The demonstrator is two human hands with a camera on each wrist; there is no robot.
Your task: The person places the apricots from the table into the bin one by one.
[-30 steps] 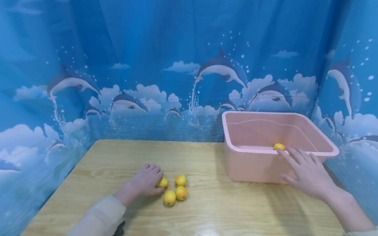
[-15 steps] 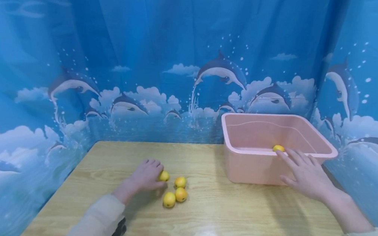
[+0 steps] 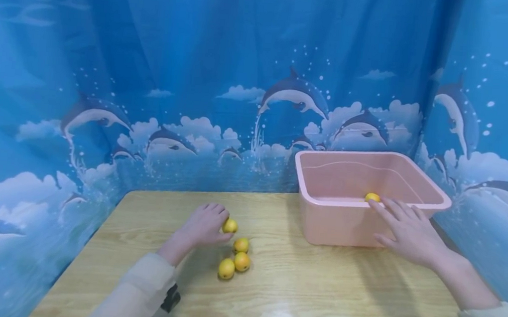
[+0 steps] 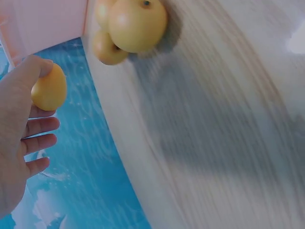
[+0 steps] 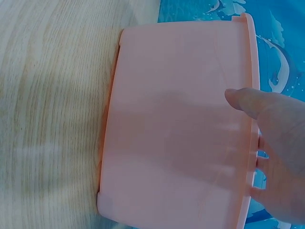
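My left hand (image 3: 205,223) pinches a small yellow loquat-like fruit (image 4: 49,88) between thumb and index finger, raised off the table. The other fingers hang loosely behind it in the left wrist view. Three similar fruits, orange-yellow with a dark spot at one end, sit bunched on the table just right of that hand, one a yellow fruit (image 3: 226,269) at the front. My right hand (image 3: 410,232) lies over the near rim of a pink plastic tub (image 3: 321,220), fingers extended across the rim and thumb outside the wall. One more yellow fruit (image 3: 372,197) lies inside the tub near those fingertips.
The light wood-grain table (image 3: 314,294) carries everything, with the tub at its back right. A blue curtain (image 3: 190,62) printed with dolphins hangs behind and along both sides.
My left hand has lifted one fruit off the table, moving it away from the group, up and slightly right. The right hand keeps its place at the tub's rim.
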